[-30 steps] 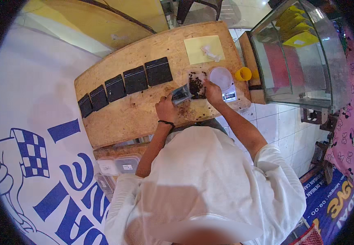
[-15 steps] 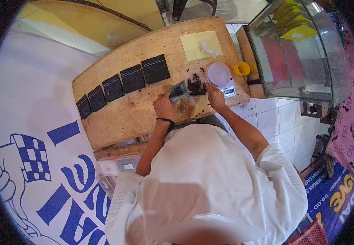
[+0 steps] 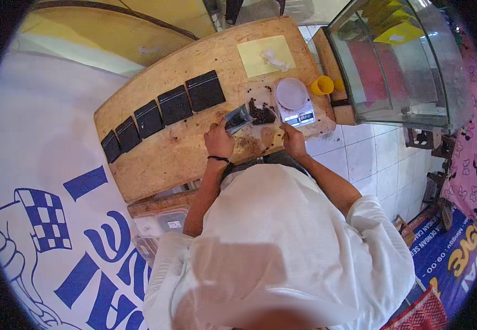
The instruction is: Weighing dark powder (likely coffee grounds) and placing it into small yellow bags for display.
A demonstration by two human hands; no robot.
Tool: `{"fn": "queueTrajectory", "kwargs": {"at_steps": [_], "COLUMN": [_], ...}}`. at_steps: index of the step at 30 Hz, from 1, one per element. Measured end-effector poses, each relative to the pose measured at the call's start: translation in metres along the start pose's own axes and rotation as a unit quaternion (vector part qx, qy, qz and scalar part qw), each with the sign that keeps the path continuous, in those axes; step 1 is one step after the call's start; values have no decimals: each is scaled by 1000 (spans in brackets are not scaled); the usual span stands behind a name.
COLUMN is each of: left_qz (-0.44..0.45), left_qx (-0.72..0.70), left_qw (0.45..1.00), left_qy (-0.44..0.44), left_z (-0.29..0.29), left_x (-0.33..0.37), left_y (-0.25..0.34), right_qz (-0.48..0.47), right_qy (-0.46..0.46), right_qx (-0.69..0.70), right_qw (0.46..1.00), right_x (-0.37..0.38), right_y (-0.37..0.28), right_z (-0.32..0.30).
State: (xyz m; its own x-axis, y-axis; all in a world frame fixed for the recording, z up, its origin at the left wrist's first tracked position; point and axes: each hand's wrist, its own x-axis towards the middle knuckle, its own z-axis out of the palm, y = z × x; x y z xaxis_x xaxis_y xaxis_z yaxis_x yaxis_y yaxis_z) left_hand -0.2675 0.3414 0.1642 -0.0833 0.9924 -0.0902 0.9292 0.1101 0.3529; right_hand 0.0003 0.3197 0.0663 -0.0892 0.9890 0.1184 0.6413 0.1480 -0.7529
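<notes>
My left hand (image 3: 219, 140) is closed on a dark pouch (image 3: 238, 119) with a see-through side. The pouch is tilted, its mouth at the near left side of a clear shallow container (image 3: 259, 89). Small dark beans (image 3: 260, 114) lie heaped in the container. My right hand (image 3: 294, 142) is closed, its fingertips pressed together by the container's near right corner. Whatever is between those fingers is too small to make out. Just beyond the right hand is a white digital scale (image 3: 289, 117) with a round pale bowl (image 3: 292, 94) on top.
Several black pouches (image 3: 175, 105) lie in a row along the left of the wooden table (image 3: 161, 159). Yellow paper with a crumpled white tissue (image 3: 276, 61) lies at the back. A yellow cup (image 3: 322, 85) and a glass case (image 3: 384, 71) stand right. Loose beans dot the tabletop.
My right hand has drawn back toward me from the container's side, uncovering more of the scale's front. My left hand still holds the tilted pouch beside the container.
</notes>
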Motion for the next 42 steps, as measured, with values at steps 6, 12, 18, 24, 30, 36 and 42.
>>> {"fn": "queueTrajectory", "kwargs": {"at_steps": [6,12,18,24,30,36,42], "left_qz": [3,5,8,-4,-2,-7,-11], "left_qx": [-2,2,3,6,4,6,28], "left_qw": [1000,999,999,1000,1000,1000,999], "left_qy": [-24,-48,-44,-26,-8,-21,-35], "left_z": [2,0,-1,-1,-7,-6,-7], "left_x": [-2,-4,-5,-4,-4,0,3], "left_y": [-4,-5,-5,-7,-5,-6,0], "right_qz": [85,240,386,376,393,383,333], "right_qy": [-17,-71,-99,-105,-82,-54,-35], "right_qx": [58,267,409,447,421,415,389], "right_qw": [995,931,821,805,813,823,858], "right_x": [-12,-1,19,23,25,26,31], "right_y": [-17,-14,-6,0,-9,-20,-36], "right_z": [14,25,22,10,-8,-38,-64]}}
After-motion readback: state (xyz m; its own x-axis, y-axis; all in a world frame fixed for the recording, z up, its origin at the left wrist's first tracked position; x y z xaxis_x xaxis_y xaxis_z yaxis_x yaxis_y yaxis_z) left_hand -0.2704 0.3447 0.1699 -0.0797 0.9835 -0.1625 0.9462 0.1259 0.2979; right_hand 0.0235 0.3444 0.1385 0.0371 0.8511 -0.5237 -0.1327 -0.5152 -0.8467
